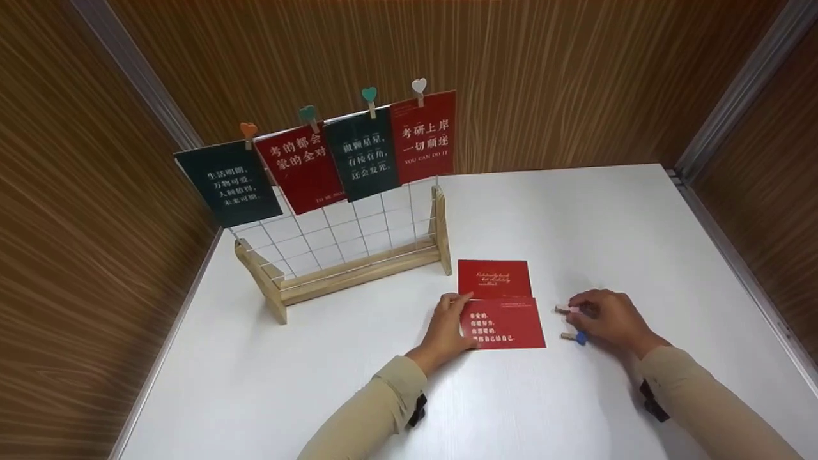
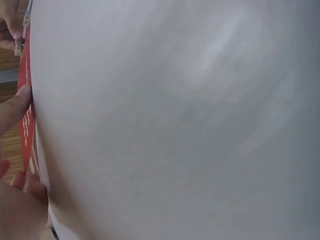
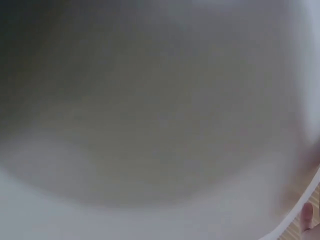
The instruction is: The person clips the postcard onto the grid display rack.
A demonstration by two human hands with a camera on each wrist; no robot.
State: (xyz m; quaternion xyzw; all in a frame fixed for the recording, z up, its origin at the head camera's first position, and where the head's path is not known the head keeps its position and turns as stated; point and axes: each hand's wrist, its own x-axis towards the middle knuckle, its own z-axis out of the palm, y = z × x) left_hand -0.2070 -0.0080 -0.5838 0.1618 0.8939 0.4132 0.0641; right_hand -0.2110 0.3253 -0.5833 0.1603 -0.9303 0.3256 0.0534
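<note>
My left hand [image 1: 445,327] holds a red card [image 1: 505,324] with white writing by its left side, thumb on the lower corner and fingers at the upper one. In the left wrist view the thumb [image 2: 17,106] lies on the card's face. A second red card [image 1: 494,277] with gold script lies just behind, partly covered by the first. To the right, my right hand [image 1: 610,317] pinches a small wooden clothespin [image 1: 563,310] with a pink end. A clothespin with a blue heart [image 1: 580,338] lies on the table just below those fingers. Blur fills most of the right wrist view.
A wire grid rack [image 1: 364,271] on a wooden base stands at the back left. Several green and red cards [image 1: 230,185] hang along its top under heart clothespins [image 1: 369,96]. Wood-grain panels [image 1: 543,83] surround the white table [image 1: 319,383].
</note>
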